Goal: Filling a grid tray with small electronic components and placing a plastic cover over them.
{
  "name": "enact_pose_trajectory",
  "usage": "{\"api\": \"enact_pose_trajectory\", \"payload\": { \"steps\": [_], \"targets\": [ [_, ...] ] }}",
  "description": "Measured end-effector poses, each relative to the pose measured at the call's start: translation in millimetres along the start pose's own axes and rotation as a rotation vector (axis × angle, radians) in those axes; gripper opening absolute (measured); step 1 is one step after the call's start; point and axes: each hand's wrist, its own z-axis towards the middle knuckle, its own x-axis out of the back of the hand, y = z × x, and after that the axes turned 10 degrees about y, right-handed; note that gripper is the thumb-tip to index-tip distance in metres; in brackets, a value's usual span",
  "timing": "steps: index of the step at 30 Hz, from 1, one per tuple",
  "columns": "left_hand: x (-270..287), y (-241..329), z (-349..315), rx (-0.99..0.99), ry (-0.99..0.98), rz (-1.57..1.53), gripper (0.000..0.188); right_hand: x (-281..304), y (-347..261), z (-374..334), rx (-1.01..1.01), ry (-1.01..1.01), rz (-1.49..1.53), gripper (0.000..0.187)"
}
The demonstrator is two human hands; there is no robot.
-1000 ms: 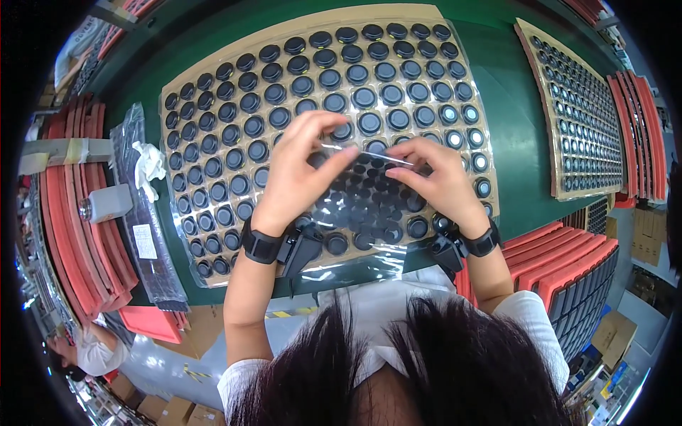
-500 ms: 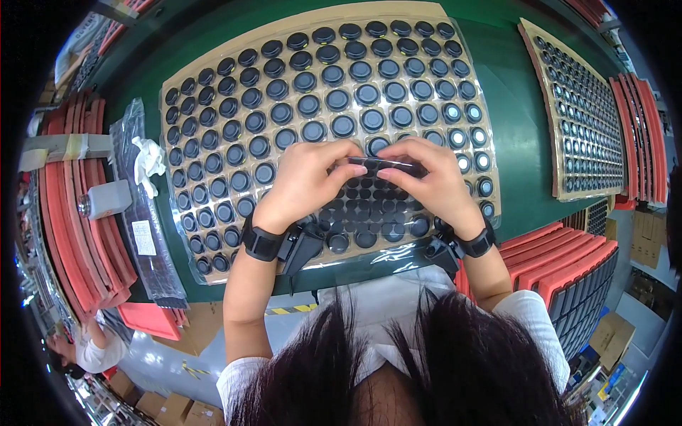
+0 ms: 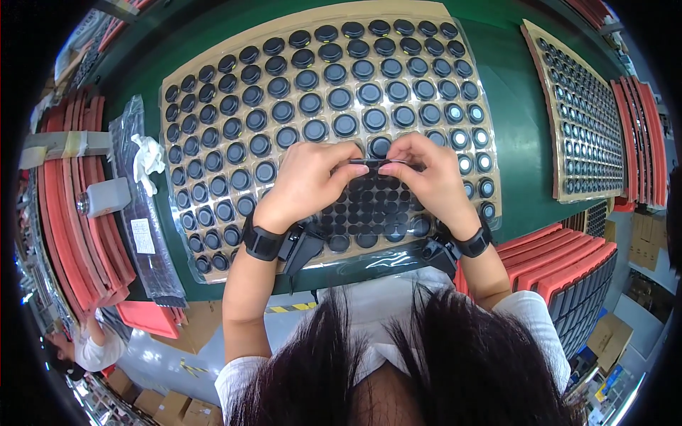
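**Clear sheet of black discs [image 3: 368, 207] pinched at its far edge**

My left hand [image 3: 309, 179] and my right hand [image 3: 432, 177] both grip the sheet, thumb against forefinger, fingers curled. The fingertips almost meet, a narrow gap between them. From there the sheet hangs back toward me, between my wrists, above the near middle of the big clear tray [image 3: 465, 32].

Dark round parts [image 3: 310, 104] fill the tray in rows ahead of my hands and to either side; just right of my right hand, a few have pale, shiny tops. Brown cardboard [image 3: 408, 9] shows past the tray's far edge.

The near edge of the green worktop [image 3: 515, 135] runs below my hands, just past the tray, and my forearms cross it. Beyond my right hand, a wide band of green reaches to a second filled tray [image 3: 550, 113]. On the left the green is narrower, ending at a dark plastic-wrapped bundle [image 3: 158, 273], with a crumpled white cloth [image 3: 148, 160] and a translucent bottle [image 3: 109, 197] beside it. Black bands [image 3: 263, 243] circle both my wrists.
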Motion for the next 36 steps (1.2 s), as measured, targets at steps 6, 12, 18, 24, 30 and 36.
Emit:
{"api": "enact_pose_trajectory", "payload": {
  "steps": [6,12,18,24,30,36],
  "targets": [
    [1.0,0.3,0.3,0.030,-0.015,-0.007,0.014,0.7,4.0,-0.9,-0.015,-0.016,0.001,0.016],
    [0.0,0.1,0.0,0.023,0.011,-0.020,0.015,-1.8,1.7,-2.2,0.002,0.067,0.014,0.017],
    [1.6,1.9,0.2,0.046,-0.005,-0.021,0.014,-0.3,4.8,-3.2,0.014,0.052,0.022,0.018],
    [0.7,0.4,0.1,0.057,-0.001,-0.032,0.015,-1.0,1.0,-3.8,0.043,0.066,-0.022,0.018],
    [1.5,0.9,0.4,0.050,-0.007,-0.020,0.015,-1.7,2.3,-3.5,0.081,0.088,-0.024,0.017],
    [1.3,0.4,-0.1,0.045,-0.032,-0.028,0.016,-1.2,4.4,-4.2,0.036,0.059,0.001,0.015]
  ]
}}
